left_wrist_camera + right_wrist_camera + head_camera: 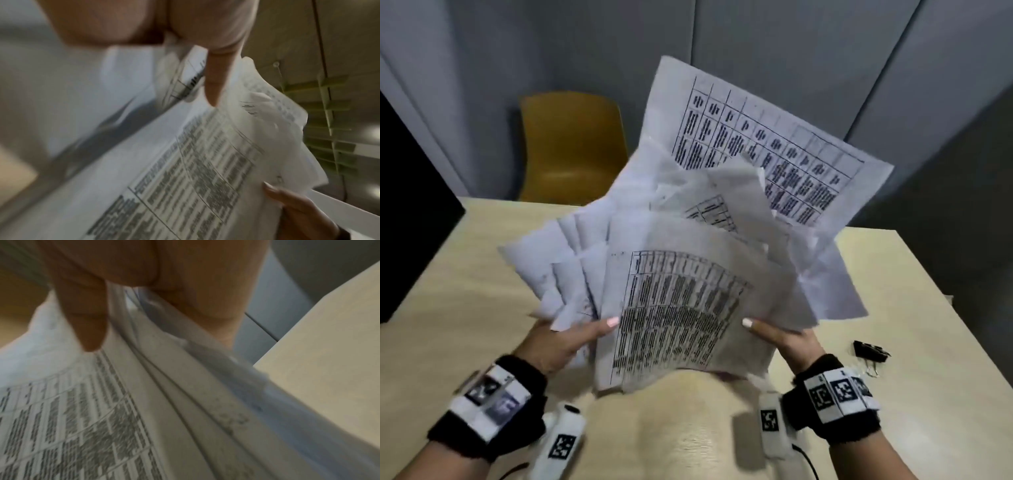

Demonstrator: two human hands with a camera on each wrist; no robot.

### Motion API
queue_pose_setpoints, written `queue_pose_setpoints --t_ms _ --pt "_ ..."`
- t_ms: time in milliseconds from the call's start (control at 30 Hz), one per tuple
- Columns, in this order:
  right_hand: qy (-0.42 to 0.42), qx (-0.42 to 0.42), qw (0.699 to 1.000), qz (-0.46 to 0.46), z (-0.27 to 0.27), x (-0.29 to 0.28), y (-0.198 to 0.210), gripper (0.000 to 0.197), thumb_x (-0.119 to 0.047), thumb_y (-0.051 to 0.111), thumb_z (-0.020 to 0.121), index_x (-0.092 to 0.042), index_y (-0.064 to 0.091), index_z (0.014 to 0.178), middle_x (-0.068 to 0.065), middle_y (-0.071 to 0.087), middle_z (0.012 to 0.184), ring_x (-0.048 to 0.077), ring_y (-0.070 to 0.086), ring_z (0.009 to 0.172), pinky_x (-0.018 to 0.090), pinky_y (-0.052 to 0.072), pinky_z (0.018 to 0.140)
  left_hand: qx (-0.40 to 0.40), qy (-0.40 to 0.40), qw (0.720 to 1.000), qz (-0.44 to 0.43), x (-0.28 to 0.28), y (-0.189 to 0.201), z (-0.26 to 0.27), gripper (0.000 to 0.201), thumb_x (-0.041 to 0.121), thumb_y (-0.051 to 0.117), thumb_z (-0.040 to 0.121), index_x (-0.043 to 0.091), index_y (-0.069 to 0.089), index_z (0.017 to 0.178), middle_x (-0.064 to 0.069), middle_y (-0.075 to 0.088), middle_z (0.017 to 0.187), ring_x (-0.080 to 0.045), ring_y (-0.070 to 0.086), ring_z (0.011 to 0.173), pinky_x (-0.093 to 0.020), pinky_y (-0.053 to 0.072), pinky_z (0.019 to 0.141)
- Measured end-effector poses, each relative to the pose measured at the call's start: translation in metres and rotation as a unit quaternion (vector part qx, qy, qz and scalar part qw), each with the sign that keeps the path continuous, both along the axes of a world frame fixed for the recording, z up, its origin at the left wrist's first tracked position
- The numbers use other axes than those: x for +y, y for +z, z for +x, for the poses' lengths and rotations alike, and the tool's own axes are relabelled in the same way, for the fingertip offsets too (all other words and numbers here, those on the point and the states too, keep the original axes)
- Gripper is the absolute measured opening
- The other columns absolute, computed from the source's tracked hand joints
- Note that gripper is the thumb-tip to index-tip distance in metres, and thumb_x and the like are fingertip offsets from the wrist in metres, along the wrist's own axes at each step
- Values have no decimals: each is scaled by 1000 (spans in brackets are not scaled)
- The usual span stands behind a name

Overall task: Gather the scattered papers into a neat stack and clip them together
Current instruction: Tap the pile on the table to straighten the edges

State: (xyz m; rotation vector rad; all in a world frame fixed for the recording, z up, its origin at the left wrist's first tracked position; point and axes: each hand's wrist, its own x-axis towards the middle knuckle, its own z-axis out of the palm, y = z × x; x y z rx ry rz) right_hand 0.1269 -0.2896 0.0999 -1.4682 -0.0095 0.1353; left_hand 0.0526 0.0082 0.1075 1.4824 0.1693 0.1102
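A loose, fanned bundle of white papers (688, 260) printed with tables is lifted above the light wooden table (465, 281), its sheets splayed at different angles. My left hand (571, 337) grips its lower left edge, thumb on the front sheet. My right hand (777, 334) grips the lower right edge, thumb on top. The left wrist view shows the papers (195, 170) blurred, with my left thumb (213, 81) on them. In the right wrist view my right thumb (86, 318) presses the papers (144, 402). A black binder clip (870, 350) lies on the table right of my right hand.
A mustard-yellow chair (571, 144) stands behind the table's far edge against grey wall panels. A dark object (410, 212) fills the left edge. A small metal clip (871, 370) lies near the black one. Bare tabletop (329, 337) lies on the right.
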Motion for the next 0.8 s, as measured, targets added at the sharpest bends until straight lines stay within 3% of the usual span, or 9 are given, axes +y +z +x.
queue_pose_setpoints --t_ms 67,200,267,400,500,567,667,733,800 --pt "-16 24 999 -35 -3 3 -8 75 -54 88 25 -14 68 86 -21 70 64 -12 63 63 5 49 62 18 81 996 20 -12 -12 3 32 17 76 74 27 68 103 -3 67 114 -23 56 118 -35 38 103" --pt "-56 65 994 -66 -1 0 -6 52 -25 85 62 -6 64 107 6 68 98 4 60 76 15 47 63 1 132 988 79 -11 -7 6 32 6 65 83 18 59 111 -5 62 119 -20 56 114 -28 35 97" --pt "-45 30 998 -24 -1 -4 2 40 -16 87 57 -13 66 91 1 72 90 4 65 74 13 51 63 -15 125 988 94 -2 -7 3 35 18 75 76 18 63 109 -3 65 116 -16 59 111 -29 39 98" --pt "-10 20 1000 6 -4 -12 -6 69 -39 93 28 -16 69 89 -9 75 84 7 69 82 20 56 74 -9 40 995 92 11 -10 -11 62 57 82 45 32 72 100 14 72 103 -4 65 96 -18 51 83" --pt "-17 47 997 -51 -5 -6 -15 32 -9 84 59 -14 66 85 -16 72 66 -2 66 65 21 53 69 1 39 996 75 -2 -13 -9 34 18 81 65 34 74 94 20 73 90 2 66 89 -22 50 89" --pt "-37 58 996 -55 -5 1 -15 21 -17 82 65 -15 64 76 -15 69 55 -7 61 53 19 50 66 0 97 992 84 -8 -15 -3 38 2 73 74 18 66 108 6 70 100 -11 63 101 -38 42 104" --pt "-54 30 998 -31 -3 4 -1 13 -5 74 74 -10 64 80 -13 67 65 -13 59 52 3 46 55 -42 135 983 119 -6 -9 4 40 7 73 75 12 61 113 9 69 105 -10 60 111 -33 39 106" --pt "-54 -17 998 -20 -1 -3 5 22 9 71 70 -7 64 84 -14 71 68 -12 62 62 4 47 60 -76 121 983 112 3 -1 2 38 11 79 67 21 69 102 24 71 94 2 63 101 -25 45 98" --pt "-35 -65 997 -14 -2 -10 10 36 6 77 59 -5 63 91 -18 73 74 -8 65 74 7 49 68 -86 95 989 71 12 3 -3 47 14 85 57 19 69 101 21 72 93 -4 66 99 -24 52 87"
